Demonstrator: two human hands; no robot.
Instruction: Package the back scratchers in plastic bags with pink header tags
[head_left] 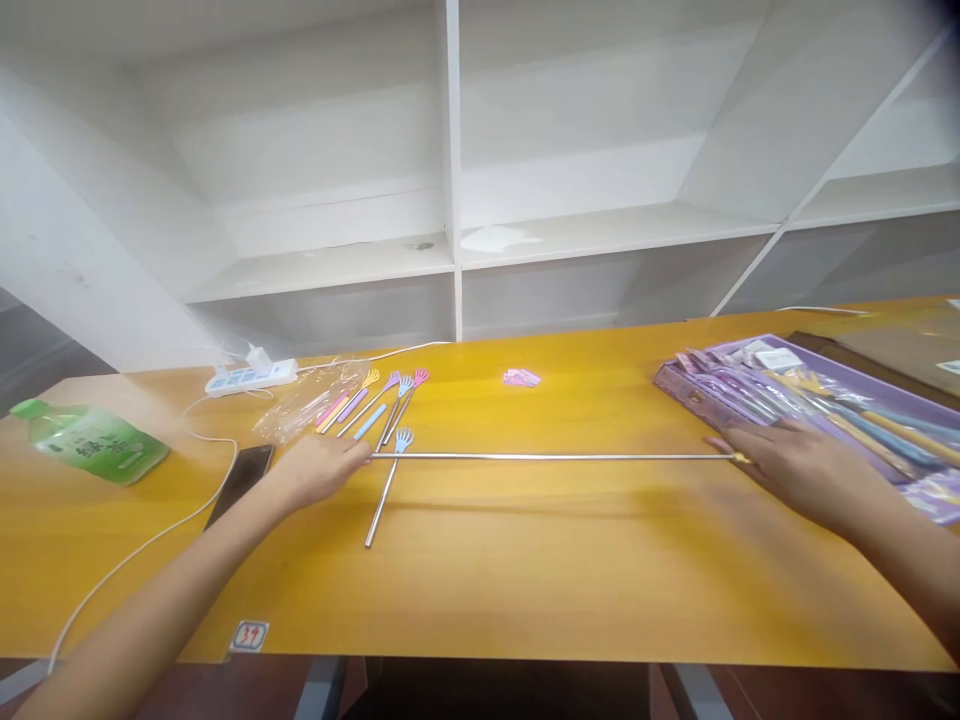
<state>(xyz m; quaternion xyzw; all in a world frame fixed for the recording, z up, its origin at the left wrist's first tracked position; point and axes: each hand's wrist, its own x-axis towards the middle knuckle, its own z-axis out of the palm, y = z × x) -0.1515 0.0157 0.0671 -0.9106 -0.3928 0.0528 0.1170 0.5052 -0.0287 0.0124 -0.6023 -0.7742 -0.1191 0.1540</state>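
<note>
1. Partly covered by the left forearm (206, 585): a dark phone (238, 478).
2. Closed in the left hand (322, 470): a metal rod (555, 457), end hidden; stretched above the table (525, 580).
3. Closed in the right hand (795, 470): the rod's yellow end, mostly hidden.
4. Cut off rightward: a purple box (688, 402).

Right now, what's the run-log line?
left hand: grips rod; right hand: grips rod's yellow end; rod: spans between hands, above table

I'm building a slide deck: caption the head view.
Left hand and right hand hold a long metal rod above a table, scratchers lying nearby.
</note>
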